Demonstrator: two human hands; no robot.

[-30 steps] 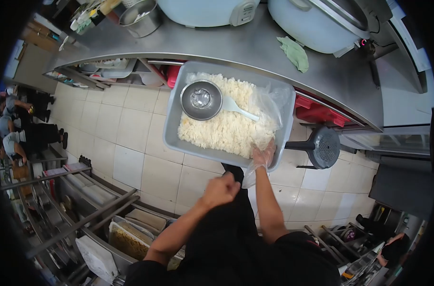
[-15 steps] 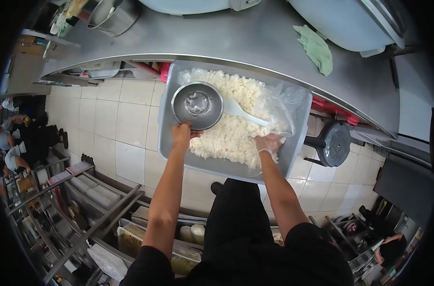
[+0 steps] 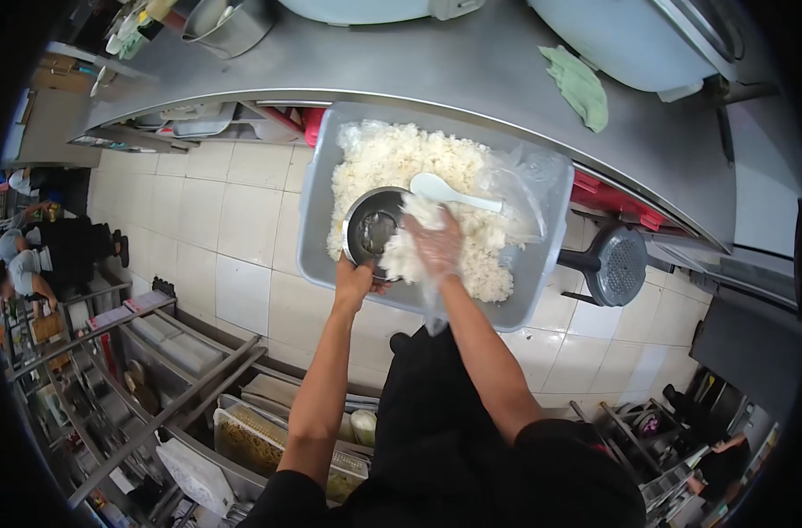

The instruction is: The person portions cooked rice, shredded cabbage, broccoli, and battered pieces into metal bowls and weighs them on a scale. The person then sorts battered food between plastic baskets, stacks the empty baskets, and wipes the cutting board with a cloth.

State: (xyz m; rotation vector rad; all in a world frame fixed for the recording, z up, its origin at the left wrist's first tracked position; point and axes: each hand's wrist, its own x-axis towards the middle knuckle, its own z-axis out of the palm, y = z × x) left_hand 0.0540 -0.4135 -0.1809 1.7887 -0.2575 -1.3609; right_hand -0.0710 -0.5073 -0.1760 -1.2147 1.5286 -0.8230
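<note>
1. Bench [image 3: 471, 70]: extended across the far side; a green cloth [image 3: 581, 88] is supported on it.
2. Grey tub [image 3: 316, 211]: placed just in front of the bench; the bed of rice [image 3: 418, 150] is contained in it.
3. Metal bowl [image 3: 358, 231]: held over the left part of the rice, its near rim gripped by the fingers of the left hand [image 3: 354, 280].
4. Right hand [image 3: 438, 248]: covered by a clear glove; a clump of rice [image 3: 404, 257] is gripped by its fingers. The bowl is located directly to the left of these fingers, its right rim partly overlapped by the clump.
5. White paddle [image 3: 458, 195]: laid on the rice beyond the right hand, its long axis directed left to right, with the handle at the right.
</note>
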